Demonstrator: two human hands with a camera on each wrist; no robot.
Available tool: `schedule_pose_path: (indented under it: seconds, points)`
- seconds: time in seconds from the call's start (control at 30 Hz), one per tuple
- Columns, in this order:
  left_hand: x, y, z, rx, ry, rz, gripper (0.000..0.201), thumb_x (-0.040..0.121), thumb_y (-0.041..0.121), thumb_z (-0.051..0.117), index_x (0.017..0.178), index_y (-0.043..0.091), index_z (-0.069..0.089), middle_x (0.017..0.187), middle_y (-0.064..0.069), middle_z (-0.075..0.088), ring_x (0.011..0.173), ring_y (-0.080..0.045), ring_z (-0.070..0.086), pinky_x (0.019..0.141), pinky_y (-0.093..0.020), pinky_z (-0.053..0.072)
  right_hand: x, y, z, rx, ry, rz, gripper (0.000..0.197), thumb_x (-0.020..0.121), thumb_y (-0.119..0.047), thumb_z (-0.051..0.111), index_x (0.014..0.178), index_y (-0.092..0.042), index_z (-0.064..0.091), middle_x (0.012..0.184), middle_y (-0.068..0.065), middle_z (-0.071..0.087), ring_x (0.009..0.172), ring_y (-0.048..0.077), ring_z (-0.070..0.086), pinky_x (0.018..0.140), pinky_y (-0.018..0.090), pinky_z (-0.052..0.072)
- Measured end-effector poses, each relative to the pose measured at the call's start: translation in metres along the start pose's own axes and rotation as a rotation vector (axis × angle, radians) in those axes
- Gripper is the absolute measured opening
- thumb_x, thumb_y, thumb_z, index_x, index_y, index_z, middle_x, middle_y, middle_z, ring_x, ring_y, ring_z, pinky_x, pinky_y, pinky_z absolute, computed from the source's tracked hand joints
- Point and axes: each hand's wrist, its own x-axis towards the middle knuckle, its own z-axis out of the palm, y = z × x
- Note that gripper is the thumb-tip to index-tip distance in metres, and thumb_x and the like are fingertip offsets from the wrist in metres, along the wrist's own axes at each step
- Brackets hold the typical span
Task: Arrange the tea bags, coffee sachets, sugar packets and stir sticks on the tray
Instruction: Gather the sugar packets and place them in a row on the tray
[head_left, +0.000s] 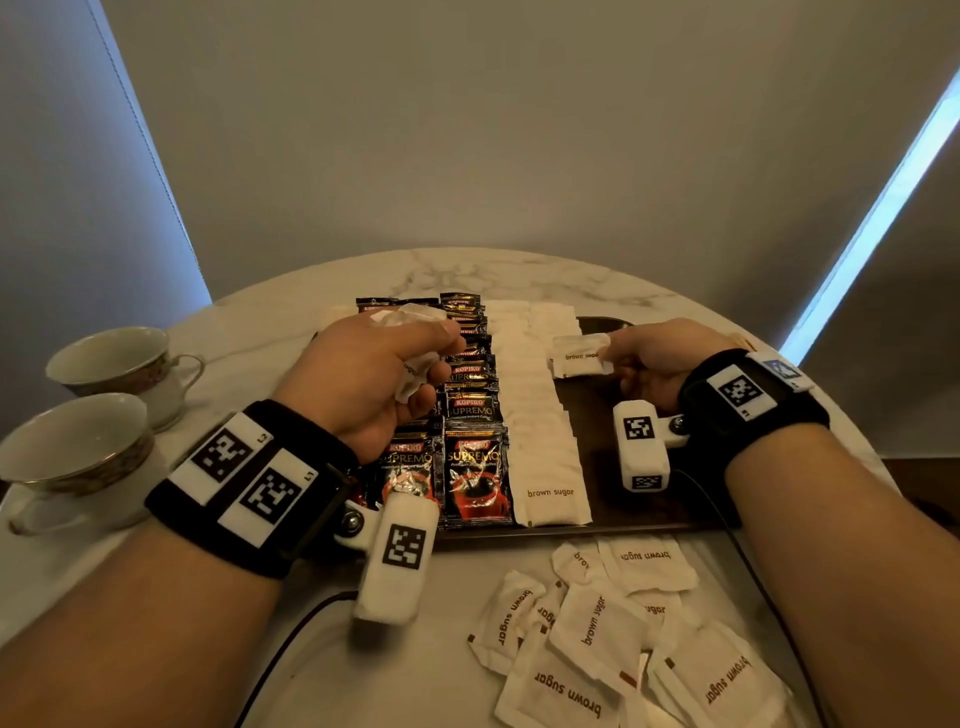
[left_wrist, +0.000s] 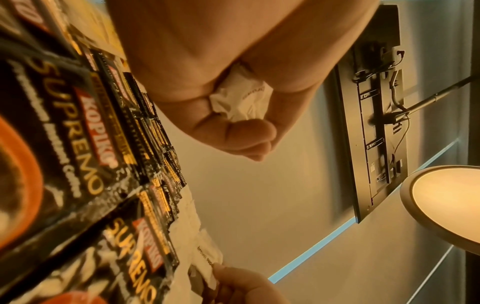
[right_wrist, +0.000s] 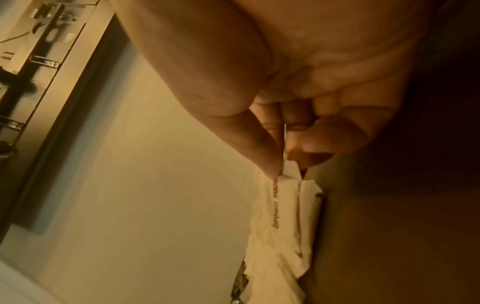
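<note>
Loose sugar packets (head_left: 613, 639) wait on the table (head_left: 291, 670) nearest me. Left hand (head_left: 363, 379) clenches a crumpled bunch of packets (left_wrist: 239, 98); right hand (head_left: 654, 364) pinches one packet (head_left: 579, 355) over the tray (head_left: 623, 499). My worry: sloppy placement nudges the sugar row (head_left: 540, 415) crooked, or the bunch spills onto the coffee sachets (head_left: 475, 467).

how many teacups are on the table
2. Both white gold-rimmed porcelain teacups stand on the white marble table at the far left, beside the dark tray: the near teacup by the left wrist, the far teacup just behind it. None seems hidden.
</note>
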Motion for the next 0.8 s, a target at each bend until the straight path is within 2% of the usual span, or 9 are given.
schedule_pose_path:
  seconds: [0.07, 0.13, 0.27, 0.33, 0.4, 0.47, 0.53, 0.63, 0.8]
  points:
    - [0.0, 0.0, 0.0, 0.003, 0.004, -0.005, 0.014, 0.093, 0.016, 0.074, 0.105, 0.012, 0.069, 0.083, 0.0, 0.075, 0.059, -0.006, 0.061, 0.043, -0.018, 0.044, 0.0, 0.001, 0.001, -0.027, 0.007, 0.005, 0.015, 0.092, 0.004, 0.064, 0.104, -0.005, 0.067, 0.109, 0.019, 0.075, 0.091, 0.019, 0.055, 0.06, 0.023, 0.047]
    - [0.001, 0.0, -0.001, 0.005, 0.007, -0.013, 0.014, 0.092, 0.016, 0.075, 0.105, 0.012, 0.069, 0.084, -0.001, 0.075, 0.059, -0.006, 0.061, 0.044, -0.018, 0.044, 0.001, 0.0, 0.004, -0.078, 0.034, -0.011, 0.015, 0.092, 0.003, 0.066, 0.105, -0.004, 0.068, 0.11, 0.02, 0.074, 0.089, 0.019, 0.057, 0.065, 0.025, 0.05]
    - [0.0, 0.001, -0.001, -0.01, 0.004, -0.027, 0.014, 0.091, 0.017, 0.076, 0.103, 0.013, 0.07, 0.085, -0.001, 0.075, 0.059, -0.007, 0.061, 0.044, -0.019, 0.044, -0.001, 0.0, 0.009, -0.2, 0.076, -0.051, 0.013, 0.094, -0.002, 0.066, 0.106, -0.005, 0.07, 0.115, 0.021, 0.072, 0.086, 0.023, 0.061, 0.093, 0.036, 0.055]
    - [-0.002, 0.003, -0.001, -0.02, 0.0, -0.034, 0.014, 0.091, 0.017, 0.075, 0.103, 0.013, 0.07, 0.084, -0.001, 0.074, 0.059, -0.006, 0.061, 0.044, -0.018, 0.045, -0.004, -0.001, 0.01, -0.214, 0.081, -0.059, 0.009, 0.095, -0.003, 0.065, 0.102, -0.007, 0.07, 0.115, 0.021, 0.072, 0.087, 0.024, 0.062, 0.1, 0.04, 0.052]
    - [-0.002, 0.004, -0.001, -0.029, 0.001, -0.035, 0.013, 0.091, 0.016, 0.075, 0.103, 0.013, 0.069, 0.082, 0.0, 0.074, 0.058, -0.006, 0.06, 0.044, -0.018, 0.044, -0.006, -0.002, 0.011, -0.209, 0.076, -0.058, 0.011, 0.098, -0.003, 0.061, 0.102, -0.007, 0.07, 0.117, 0.021, 0.071, 0.089, 0.024, 0.062, 0.1, 0.039, 0.053]
    - [-0.003, 0.005, -0.001, -0.028, 0.002, -0.033, 0.011, 0.092, 0.016, 0.074, 0.101, 0.013, 0.069, 0.08, 0.0, 0.074, 0.057, -0.006, 0.06, 0.043, -0.018, 0.044, -0.007, -0.002, 0.012, -0.181, 0.059, -0.064, 0.017, 0.101, -0.002, 0.056, 0.11, -0.005, 0.07, 0.118, 0.02, 0.071, 0.092, 0.023, 0.063, 0.097, 0.037, 0.055]
    - [-0.003, 0.005, 0.0, -0.031, -0.008, -0.038, 0.008, 0.094, 0.016, 0.072, 0.101, 0.014, 0.068, 0.08, 0.0, 0.073, 0.057, -0.007, 0.06, 0.043, -0.019, 0.044, -0.009, -0.004, 0.014, -0.161, 0.044, -0.091, 0.021, 0.103, -0.002, 0.053, 0.118, -0.003, 0.066, 0.109, 0.015, 0.071, 0.089, 0.019, 0.064, 0.094, 0.035, 0.056]
    - [-0.003, 0.005, 0.002, -0.049, -0.009, -0.055, 0.006, 0.095, 0.015, 0.068, 0.102, 0.014, 0.067, 0.082, -0.003, 0.073, 0.057, -0.009, 0.06, 0.044, -0.021, 0.044, -0.01, -0.009, 0.015, -0.119, 0.089, -0.174, 0.017, 0.1, -0.003, 0.058, 0.114, -0.005, 0.067, 0.09, 0.008, 0.066, 0.077, 0.016, 0.06, 0.079, 0.03, 0.056]
    - [-0.008, 0.005, 0.006, -0.088, -0.055, -0.085, 0.027, 0.092, -0.002, 0.045, 0.111, 0.004, 0.064, 0.088, -0.011, 0.077, 0.06, -0.015, 0.062, 0.045, -0.023, 0.047, -0.007, -0.008, 0.018, -0.057, -0.001, -0.152, 0.015, 0.096, -0.014, 0.068, 0.106, -0.003, 0.071, 0.091, 0.01, 0.068, 0.08, 0.02, 0.066, 0.076, 0.032, 0.058]
